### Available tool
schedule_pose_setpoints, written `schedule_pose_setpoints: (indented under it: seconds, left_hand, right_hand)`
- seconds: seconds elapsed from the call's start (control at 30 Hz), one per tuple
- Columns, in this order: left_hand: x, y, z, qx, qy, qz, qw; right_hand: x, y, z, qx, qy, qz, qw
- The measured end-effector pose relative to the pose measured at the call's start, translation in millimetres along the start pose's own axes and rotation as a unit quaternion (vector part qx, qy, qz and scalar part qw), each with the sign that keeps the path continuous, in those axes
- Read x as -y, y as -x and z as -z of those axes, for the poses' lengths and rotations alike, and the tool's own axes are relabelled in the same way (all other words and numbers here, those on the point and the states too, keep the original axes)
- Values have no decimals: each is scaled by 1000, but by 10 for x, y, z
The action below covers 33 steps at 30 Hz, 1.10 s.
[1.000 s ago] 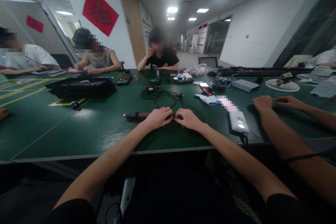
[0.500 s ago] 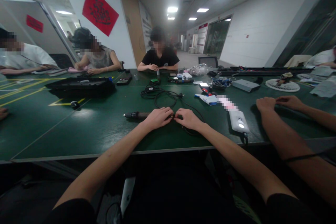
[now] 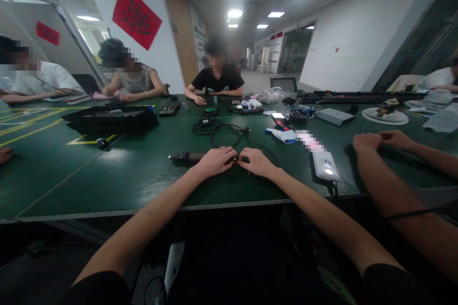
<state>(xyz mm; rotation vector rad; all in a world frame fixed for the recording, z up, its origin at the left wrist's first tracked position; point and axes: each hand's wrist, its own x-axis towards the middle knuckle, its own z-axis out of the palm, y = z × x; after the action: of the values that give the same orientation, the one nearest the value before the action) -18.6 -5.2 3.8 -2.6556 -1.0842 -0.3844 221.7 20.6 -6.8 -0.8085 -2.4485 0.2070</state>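
An electric screwdriver (image 3: 182, 157) lies on the green table, its bit end pointing left. My left hand (image 3: 217, 159) is closed around its rear part, which the fingers mostly hide. Close beside it, my right hand (image 3: 256, 161) pinches a small dark cable connector (image 3: 243, 159) at the tool's back end. A tiny brass-coloured spot shows between the two hands; whether the connector sits in the tool I cannot tell. Behind the hands a black cable (image 3: 223, 128) is loosely coiled, with more of it running past my right hand.
A black tray (image 3: 110, 116) is at the left. To the right are a blue-and-white box (image 3: 284, 134), a white power bank-like device (image 3: 325, 166) with a cord, and a neighbour's hands (image 3: 368, 142). A white fan-like disc (image 3: 384, 115) lies farther back. Several people sit around the table.
My hands have barely moved. The person across has lowered a hand from the face to the table. The neighbour's hands at right have shifted slightly right.
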Motion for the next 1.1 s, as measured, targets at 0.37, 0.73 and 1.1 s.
schedule_pose_setpoints:
  seconds: [0.37,0.73,1.1]
  left_hand:
    - [-19,-2,30,3,3,11,1000]
    - [-19,-1,23,-1,4,17,1000]
    - [-10,2,23,-3,13,15,1000]
  right_hand:
    - [12,-2,5,-3,-4,-6,1000]
    - [2,-11,-4,-2,-7,2,1000]
    - [15,-3,9,-2,-8,-1,1000]
